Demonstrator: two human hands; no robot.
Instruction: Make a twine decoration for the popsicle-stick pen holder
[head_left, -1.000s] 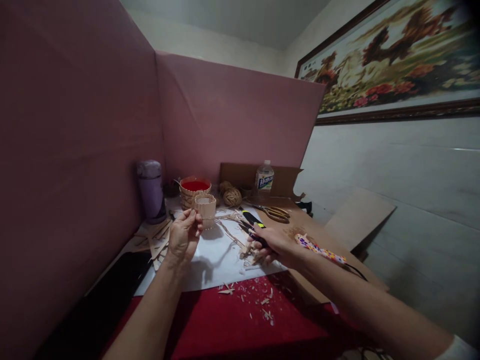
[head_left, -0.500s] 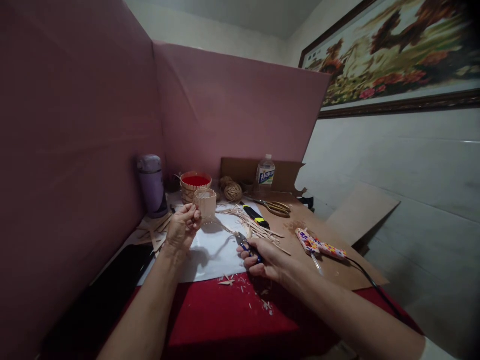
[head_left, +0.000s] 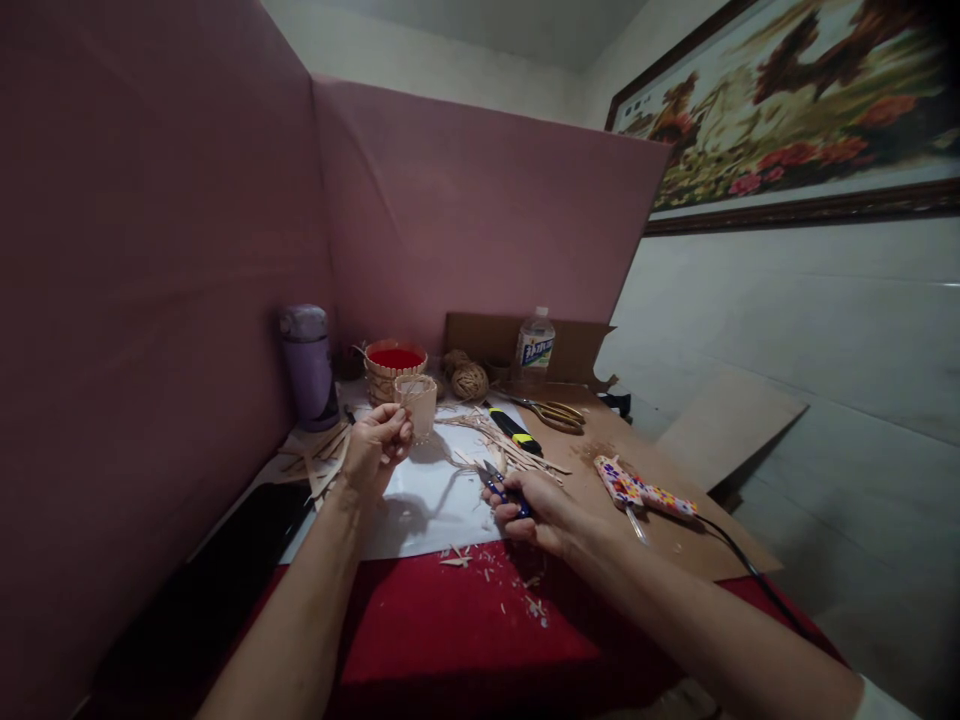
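My left hand (head_left: 381,440) pinches the left side of a small pale cup (head_left: 418,408) made of upright wooden sticks, its fingers closed at the wall. The cup's shadow falls on the white paper. My right hand (head_left: 529,505) is wrapped around small snips (head_left: 496,485) with blue handles, whose blades point up and left with a gap between them. Thin strands lie near the blade tips; whether the blades touch them I cannot tell. Just beyond the tips is a pile of narrow wooden strips (head_left: 525,455).
Behind the cup stands a larger stick-walled pot (head_left: 384,385) with a red inside, beside a twine ball (head_left: 470,381). A utility knife (head_left: 514,430), gold-handled scissors (head_left: 561,416), a bottle (head_left: 535,345) and a patterned glue gun (head_left: 643,492) lie rightward. A purple flask (head_left: 309,368) stands left.
My right hand with the snips has moved down and slightly left, uncovering the utility knife and strips. The left hand keeps its pinch on the cup. The view has shifted slightly.
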